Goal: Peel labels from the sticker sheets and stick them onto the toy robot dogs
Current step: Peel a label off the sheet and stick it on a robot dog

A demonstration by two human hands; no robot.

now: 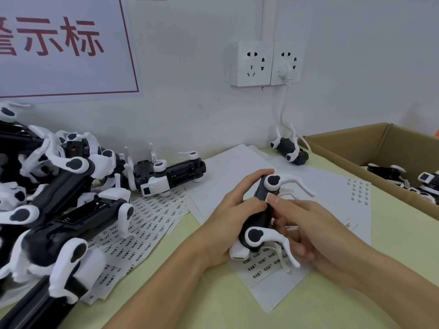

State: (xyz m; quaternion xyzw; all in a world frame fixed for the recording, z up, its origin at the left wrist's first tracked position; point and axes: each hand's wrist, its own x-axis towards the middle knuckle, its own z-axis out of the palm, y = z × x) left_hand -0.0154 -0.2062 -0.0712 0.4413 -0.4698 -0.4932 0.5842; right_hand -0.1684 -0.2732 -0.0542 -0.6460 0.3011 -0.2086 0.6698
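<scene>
Pale green table (237,305) against a white wall. Left hand (228,217) is wrapped around a dog (263,210), holding it above a sheet (263,264). Right hand (306,224) presses a small label (270,196) onto its black body with thumb and fingertip. More sheets (147,224) lie left, under a pile (52,198) of dogs. A box (392,162) sits right.

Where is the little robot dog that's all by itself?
In the head view, the lone toy dog lies far right of centre against the wall, under the wall sockets, beside the cardboard box.
</scene>
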